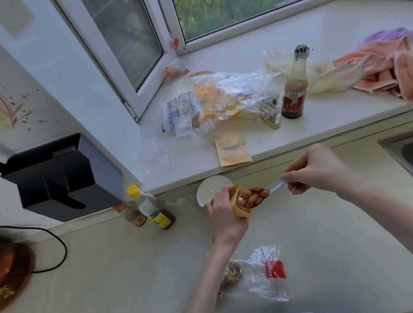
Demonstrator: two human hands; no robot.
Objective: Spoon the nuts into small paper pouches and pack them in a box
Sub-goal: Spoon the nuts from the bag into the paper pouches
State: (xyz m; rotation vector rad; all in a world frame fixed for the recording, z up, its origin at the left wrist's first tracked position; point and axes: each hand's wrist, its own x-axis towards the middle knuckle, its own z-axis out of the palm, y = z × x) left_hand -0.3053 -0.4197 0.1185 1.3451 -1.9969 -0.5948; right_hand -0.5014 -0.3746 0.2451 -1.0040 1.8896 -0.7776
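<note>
A: Above the bench (117, 286), just in front of the sill, we have our left hand (224, 212) curled round a small paper pouch (241, 205), holding it upright with its mouth turned toward the spoon (259, 194).

B: And our right hand (314, 172) pinches the spoon's handle at its far end, so the bowl can reach the opening without our fingers crowding it. The bowl is heaped with nuts (253, 196) and sits right at the pouch mouth.

A: We judge that we're mid-fill: the load hasn't been tipped yet. Keeping the pouch gripped low probably leaves the top free to gape.

B: The supply lies close to us, a clear plastic bag of nuts (249, 274) on the bench between our forearms, which keeps each scoop a short trip.

A: On the windowsill (332, 132) more flat pouches (232, 149) wait near the edge, within reach for the next round. A white dish (209, 188) stands just behind our left hand.

B: We can't see any box, so packing looks to be some way off. The risk now, we think, is nuts rolling off the heaped spoon beside the narrow mouth.
</note>
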